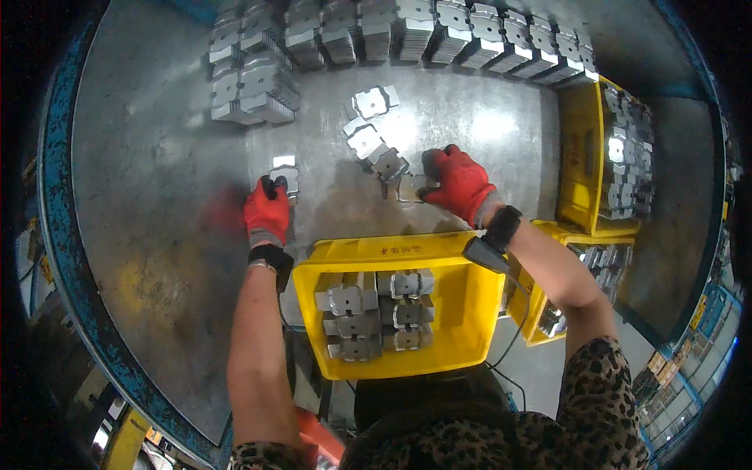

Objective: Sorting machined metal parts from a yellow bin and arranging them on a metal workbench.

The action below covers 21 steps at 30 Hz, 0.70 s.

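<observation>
My left hand point(268, 210), in a red glove with dark fingertips, pinches the left edge of a flat silver metal plate point(289, 178) with notched ends. Over to the right, my right hand point(460, 185), gloved the same way, has its thumb at the edge of another metal plate point(408, 189); its other fingers curl beside it. Between the hands and farther off lie several loose plates, overlapping in a crooked line, with one plate point(370, 103) at the far end and a darker plate point(388, 164) near my right hand. The undersides of both grips are hidden.
A yellow bin point(472, 345) holding stacked plates stands at the near edge of the metal table point(157, 204). Rows of plate stacks point(337, 35) line the far side. Two more filled yellow bins, an upper bin point(578, 160) and a lower bin point(535, 313), stand right.
</observation>
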Available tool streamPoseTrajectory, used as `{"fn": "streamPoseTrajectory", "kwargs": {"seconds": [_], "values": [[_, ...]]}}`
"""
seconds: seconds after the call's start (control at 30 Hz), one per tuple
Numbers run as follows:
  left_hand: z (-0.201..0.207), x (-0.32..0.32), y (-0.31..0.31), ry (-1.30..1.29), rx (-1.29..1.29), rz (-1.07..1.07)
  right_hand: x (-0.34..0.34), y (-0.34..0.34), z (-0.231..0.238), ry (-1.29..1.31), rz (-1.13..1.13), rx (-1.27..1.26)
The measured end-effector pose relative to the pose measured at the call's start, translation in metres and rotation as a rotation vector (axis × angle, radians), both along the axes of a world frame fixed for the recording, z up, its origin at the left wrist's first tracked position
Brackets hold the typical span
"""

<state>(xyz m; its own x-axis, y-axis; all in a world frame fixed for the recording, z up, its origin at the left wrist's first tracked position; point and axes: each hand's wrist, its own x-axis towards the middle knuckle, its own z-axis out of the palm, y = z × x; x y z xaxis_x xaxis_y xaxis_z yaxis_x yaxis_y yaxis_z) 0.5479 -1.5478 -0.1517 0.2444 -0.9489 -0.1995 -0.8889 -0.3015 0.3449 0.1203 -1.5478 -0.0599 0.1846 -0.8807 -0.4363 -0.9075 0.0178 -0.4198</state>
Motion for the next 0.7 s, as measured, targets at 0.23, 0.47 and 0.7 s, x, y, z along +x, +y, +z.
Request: {"fn": "streamPoseTrajectory", "kwargs": {"seconds": [0.23,0.47,0.7], "values": [[-0.002,0.005,0.0,-0.008,0.03,0.02,0.01,-0.006,-0.014,-0.001,0.12,-0.059],[0.0,0.007,0.006,0.0,-0.016,0.021,0.02,-0.009,0.001,0.096,0.268,0.022],[0.008,0.004,0.0,0.032,0.012,0.024,0.021,-0.022,-0.007,-0.004,0.417,0.114]]}}
